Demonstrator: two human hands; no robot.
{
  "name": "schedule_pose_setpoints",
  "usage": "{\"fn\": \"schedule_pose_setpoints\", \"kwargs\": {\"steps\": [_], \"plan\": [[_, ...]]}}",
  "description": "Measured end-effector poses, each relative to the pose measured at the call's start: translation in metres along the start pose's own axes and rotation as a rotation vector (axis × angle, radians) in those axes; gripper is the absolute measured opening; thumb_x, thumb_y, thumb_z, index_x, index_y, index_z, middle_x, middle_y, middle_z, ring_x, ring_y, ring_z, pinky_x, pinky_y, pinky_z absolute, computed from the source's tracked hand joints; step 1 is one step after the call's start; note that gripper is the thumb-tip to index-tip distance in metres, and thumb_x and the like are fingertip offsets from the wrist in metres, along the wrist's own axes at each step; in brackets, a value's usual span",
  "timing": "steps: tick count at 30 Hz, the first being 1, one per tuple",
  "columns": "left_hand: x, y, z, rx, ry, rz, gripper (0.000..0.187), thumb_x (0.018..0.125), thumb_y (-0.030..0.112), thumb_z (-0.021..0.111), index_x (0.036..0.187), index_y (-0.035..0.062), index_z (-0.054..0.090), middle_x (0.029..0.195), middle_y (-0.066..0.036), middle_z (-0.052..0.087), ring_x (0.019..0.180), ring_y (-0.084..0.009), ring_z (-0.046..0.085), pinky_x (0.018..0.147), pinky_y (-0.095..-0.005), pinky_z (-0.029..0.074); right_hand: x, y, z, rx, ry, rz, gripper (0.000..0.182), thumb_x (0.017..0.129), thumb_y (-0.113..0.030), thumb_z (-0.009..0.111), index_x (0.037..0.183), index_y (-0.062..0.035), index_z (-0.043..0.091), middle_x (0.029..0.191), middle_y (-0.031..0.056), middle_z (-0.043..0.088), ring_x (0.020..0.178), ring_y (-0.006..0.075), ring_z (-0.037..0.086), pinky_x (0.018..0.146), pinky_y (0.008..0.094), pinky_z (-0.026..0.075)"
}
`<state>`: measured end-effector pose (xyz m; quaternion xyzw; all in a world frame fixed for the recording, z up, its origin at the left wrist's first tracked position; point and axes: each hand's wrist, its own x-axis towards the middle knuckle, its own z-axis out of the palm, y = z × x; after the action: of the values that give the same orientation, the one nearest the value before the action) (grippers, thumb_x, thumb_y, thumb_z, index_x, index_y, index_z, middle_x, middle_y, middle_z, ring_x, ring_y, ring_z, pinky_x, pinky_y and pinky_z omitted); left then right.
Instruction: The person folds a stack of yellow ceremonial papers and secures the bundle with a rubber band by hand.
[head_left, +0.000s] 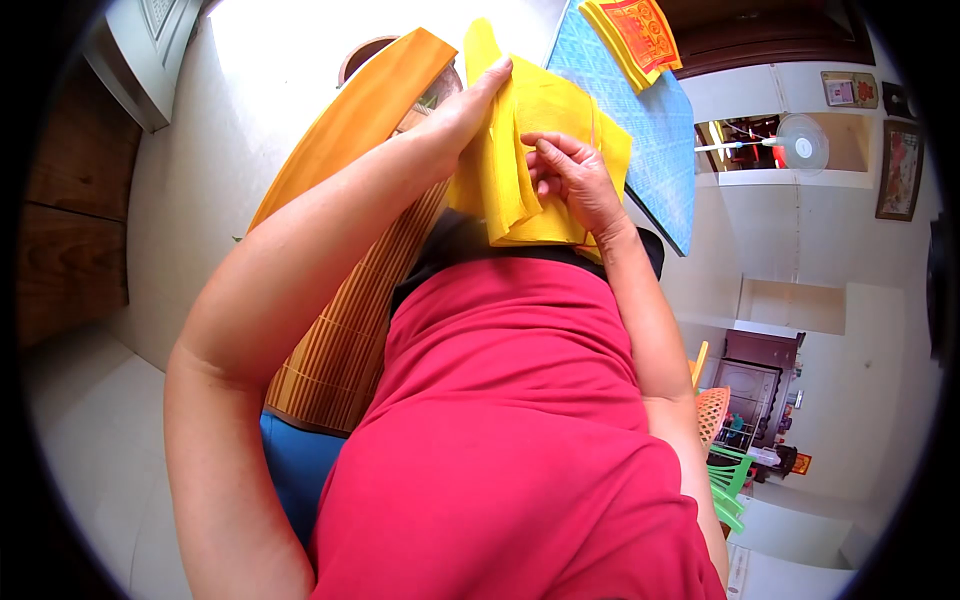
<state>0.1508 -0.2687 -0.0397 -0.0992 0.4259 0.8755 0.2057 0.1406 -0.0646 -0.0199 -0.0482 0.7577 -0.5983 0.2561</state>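
A thick stack of yellow paper sheets (560, 105) rests on the lap, with a raised fold of sheets along its left part. My left hand (462, 115) grips the stack's left side, its fingers partly hidden behind the paper. Over the middle of the stack, my right hand (575, 180) is closed, fingers curled and thumb against the index finger near the edge of the fold. Whether a sheet lies between those fingertips is hidden. A thin reddish band shows near the stack's right edge.
A blue patterned table (665, 150) stands ahead to the right, carrying another yellow stack with a red print (640, 35). To the left is a slatted wooden seat (345, 330) with an orange-brown arm (350, 120). A fan (800, 142) and a green plastic chair (728, 480) are farther right.
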Motion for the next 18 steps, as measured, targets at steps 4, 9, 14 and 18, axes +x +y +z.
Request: {"fn": "schedule_pose_setpoints", "kwargs": {"steps": [4, 9, 14, 18], "plan": [[-0.0020, 0.0013, 0.0014, 0.011, 0.010, -0.003, 0.075, 0.087, 0.065, 0.049, 0.130, 0.0041, 0.050, 0.124, -0.015, 0.059, 0.111, -0.0253, 0.056, 0.098, -0.0378, 0.040, 0.0007, 0.0008, -0.0014, -0.001, -0.003, 0.007, 0.029, 0.097, -0.022, 0.055, 0.114, -0.0015, 0.063, 0.089, 0.0062, 0.069, 0.075, 0.0074, 0.063, 0.062, 0.0192, 0.050], [-0.0008, 0.0010, 0.0006, 0.024, 0.012, -0.012, 0.075, 0.087, 0.066, 0.048, 0.130, 0.0040, 0.050, 0.123, -0.016, 0.059, 0.110, -0.0264, 0.057, 0.098, -0.0387, 0.040, 0.0009, 0.0005, -0.0011, 0.001, -0.005, 0.008, 0.028, 0.097, -0.021, 0.055, 0.115, -0.0010, 0.063, 0.089, 0.0057, 0.069, 0.075, 0.0077, 0.064, 0.061, 0.0187, 0.050], [-0.0048, 0.0015, 0.0022, -0.002, 0.001, 0.020, 0.076, 0.086, 0.066, 0.049, 0.129, 0.0035, 0.051, 0.121, -0.016, 0.060, 0.108, -0.0270, 0.058, 0.097, -0.0391, 0.041, 0.0010, 0.0006, -0.0010, 0.004, -0.007, 0.004, 0.028, 0.097, -0.022, 0.056, 0.114, -0.0014, 0.063, 0.089, 0.0064, 0.069, 0.075, 0.0075, 0.064, 0.062, 0.0191, 0.050], [-0.0032, 0.0013, 0.0018, 0.000, 0.036, -0.003, 0.077, 0.085, 0.067, 0.050, 0.128, 0.0031, 0.052, 0.122, -0.016, 0.059, 0.108, -0.0266, 0.057, 0.097, -0.0390, 0.041, 0.0010, 0.0011, -0.0005, 0.009, 0.000, 0.005, 0.028, 0.097, -0.022, 0.056, 0.115, -0.0016, 0.063, 0.089, 0.0065, 0.069, 0.075, 0.0077, 0.064, 0.061, 0.0192, 0.050]]}}
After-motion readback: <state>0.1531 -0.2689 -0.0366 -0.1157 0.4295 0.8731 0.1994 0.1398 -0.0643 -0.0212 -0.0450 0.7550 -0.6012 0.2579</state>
